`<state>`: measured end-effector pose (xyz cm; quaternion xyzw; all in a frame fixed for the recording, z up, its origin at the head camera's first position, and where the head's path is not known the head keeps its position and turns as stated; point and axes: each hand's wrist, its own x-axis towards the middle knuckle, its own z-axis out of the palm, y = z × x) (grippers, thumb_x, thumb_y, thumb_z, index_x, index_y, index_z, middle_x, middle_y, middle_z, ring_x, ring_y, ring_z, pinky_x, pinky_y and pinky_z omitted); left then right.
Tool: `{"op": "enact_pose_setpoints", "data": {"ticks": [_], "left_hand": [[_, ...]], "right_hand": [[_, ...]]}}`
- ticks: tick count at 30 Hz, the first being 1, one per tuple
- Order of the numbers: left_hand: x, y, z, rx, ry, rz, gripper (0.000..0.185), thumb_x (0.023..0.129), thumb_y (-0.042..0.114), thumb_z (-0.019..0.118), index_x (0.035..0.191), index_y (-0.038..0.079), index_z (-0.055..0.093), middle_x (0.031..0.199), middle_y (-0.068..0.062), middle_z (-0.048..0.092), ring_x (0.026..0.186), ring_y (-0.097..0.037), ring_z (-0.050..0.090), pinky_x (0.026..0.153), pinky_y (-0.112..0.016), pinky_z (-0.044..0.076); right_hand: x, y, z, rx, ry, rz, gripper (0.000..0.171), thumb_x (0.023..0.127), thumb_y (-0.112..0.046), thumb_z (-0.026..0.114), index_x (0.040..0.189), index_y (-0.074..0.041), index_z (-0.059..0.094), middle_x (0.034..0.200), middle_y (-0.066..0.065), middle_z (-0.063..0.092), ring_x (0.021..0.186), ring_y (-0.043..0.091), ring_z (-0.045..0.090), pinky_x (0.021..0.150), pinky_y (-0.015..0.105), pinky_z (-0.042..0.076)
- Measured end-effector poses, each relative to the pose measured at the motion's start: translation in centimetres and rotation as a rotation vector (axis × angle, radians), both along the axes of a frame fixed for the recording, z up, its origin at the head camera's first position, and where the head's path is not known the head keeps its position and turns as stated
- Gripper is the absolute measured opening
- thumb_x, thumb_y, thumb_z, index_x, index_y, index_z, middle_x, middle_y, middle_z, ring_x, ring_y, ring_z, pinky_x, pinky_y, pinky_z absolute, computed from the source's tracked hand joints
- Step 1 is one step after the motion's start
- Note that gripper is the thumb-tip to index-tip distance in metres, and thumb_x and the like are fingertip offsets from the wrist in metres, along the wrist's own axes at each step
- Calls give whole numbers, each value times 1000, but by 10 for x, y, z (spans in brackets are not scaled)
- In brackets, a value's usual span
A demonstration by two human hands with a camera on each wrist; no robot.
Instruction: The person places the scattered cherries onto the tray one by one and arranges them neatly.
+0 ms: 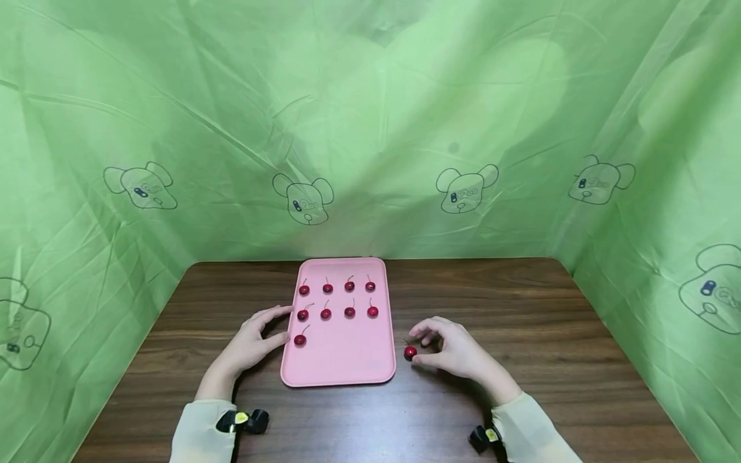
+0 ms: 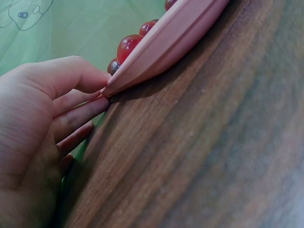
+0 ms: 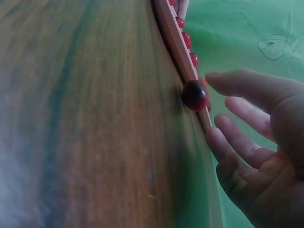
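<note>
A pink tray [image 1: 347,360] lies on the wooden table, with several red cherries [image 1: 326,314] in rows on it, stems pointing up and away. In the front row a single cherry [image 1: 300,340] sits at the left. My left hand [image 1: 260,337] touches the tray's left rim with thumb and fingertips spread along it; the left wrist view shows this contact at the rim [image 2: 137,71]. Right of the tray, a loose cherry [image 1: 410,352] rests on the table. Around it my right hand [image 1: 451,347] is held with thumb and fingers apart, and the right wrist view shows a gap to the cherry [image 3: 195,95].
The dark wooden table [image 1: 498,289] reaches back to a green cloth curtain [image 1: 370,128] with printed bear heads, which also encloses both sides. Each wrist wears a small black camera, the left one [image 1: 257,421] and the right one [image 1: 480,439].
</note>
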<state>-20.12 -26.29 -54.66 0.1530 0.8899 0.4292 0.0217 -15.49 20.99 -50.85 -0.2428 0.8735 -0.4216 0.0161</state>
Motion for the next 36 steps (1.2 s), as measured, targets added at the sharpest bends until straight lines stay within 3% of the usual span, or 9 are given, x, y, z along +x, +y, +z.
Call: {"op": "enact_pose_setpoints", "data": {"ticks": [14,25,36], "left_hand": [[1,0,2,-4,-4,0,58,100,25,81,154,14,64,164,-27,49,155,-51,38,120,-76,29],[1,-1,2,-10,3,-1,57,100,26,81,154,14,64,163,-27,50,154,-51,38,120,-76,29],[0,-1,-1,-1,5,-3,58,99,24,81,154,14,63,163,-26,50,155,-50,38,121,-75,29]], "right_hand": [[-2,2,-9,-45,-95,7,38,85,-17,96,117,-10,77,107,6,76,90,27,69,72,29,55],[-4,-1,-15,12,-35,28,28,87,-19,94,112,-20,82,100,-4,74,87,18,68,73,28,55],[-2,-4,-16,52,-47,20,25,90,-21,92,112,-20,81,102,-8,75,88,15,67,76,28,56]]}}
